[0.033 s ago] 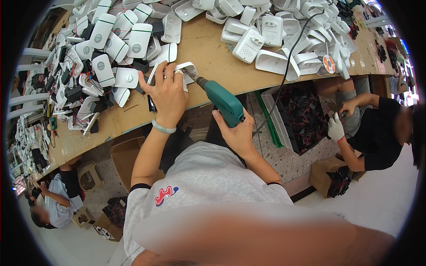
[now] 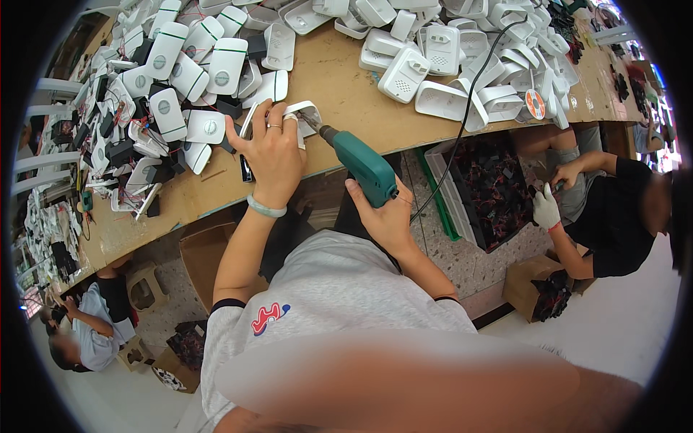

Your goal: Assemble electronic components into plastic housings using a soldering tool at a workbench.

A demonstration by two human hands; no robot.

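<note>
My right hand (image 2: 390, 220) is wrapped round the body of a green corded electric screwdriver (image 2: 364, 166). Its bit end points up and left, right at a white plastic housing (image 2: 307, 112). Over the near side of that housing lies my left hand (image 2: 271, 155), fingers bent and gripping it against the table edge. The hand covers most of the housing, so the exact spot the bit touches is hidden. A thin dark part shows below the left thumb. Just left of this hand lie white device covers (image 2: 206, 126) with round grey discs.
White empty shells (image 2: 440, 50) are heaped at the far right of the wooden table (image 2: 325, 76). The tool's black cord (image 2: 462, 137) crosses its edge. Below stands a crate (image 2: 498, 195) of black wired parts. A co-worker (image 2: 606, 209) sits at right, another person (image 2: 97, 328) at lower left.
</note>
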